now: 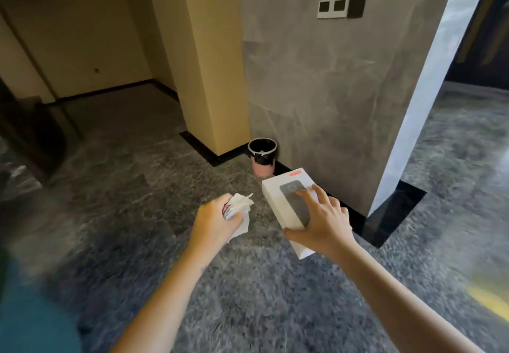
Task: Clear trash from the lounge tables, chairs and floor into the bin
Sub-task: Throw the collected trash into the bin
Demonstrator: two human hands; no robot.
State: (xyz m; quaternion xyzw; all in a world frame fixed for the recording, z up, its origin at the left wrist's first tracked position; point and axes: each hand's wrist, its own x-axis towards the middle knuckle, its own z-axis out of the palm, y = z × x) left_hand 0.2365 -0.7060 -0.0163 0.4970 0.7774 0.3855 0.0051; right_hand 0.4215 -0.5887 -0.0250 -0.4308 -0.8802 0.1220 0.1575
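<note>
1. Far left: a dark piece of furniture (30,132) is standing on the grey stone floor (143,176); it is too blurred for me to tell what kind it is.
2. My left hand (214,223) is curling into a fist round a wad of crumpled white paper (242,204). The paper is sticking out to the right of my knuckles and hanging below them, and a little red is showing between my fingers.
3. A yellow column (209,58) is rising from the floor behind my left hand.
4. The bin (263,169) is standing on the floor in the corner where the column meets the grey wall (330,91), ahead of both my hands and apart from them. A black liner is folding over its rim, and the body below is showing pink. Something pale is lying inside; I cannot tell what.
5. A white box (272,190), printed with a dark phone-like shape and a red strip at its far end, is being held in the air, its far end pointing toward the bin.
6. My right hand (327,223) is gripping this box from above, thumb on the near left edge and fingers spreading over the top face.
7. Upper right: switch plates (341,7) are sitting high on the grey wall.
</note>
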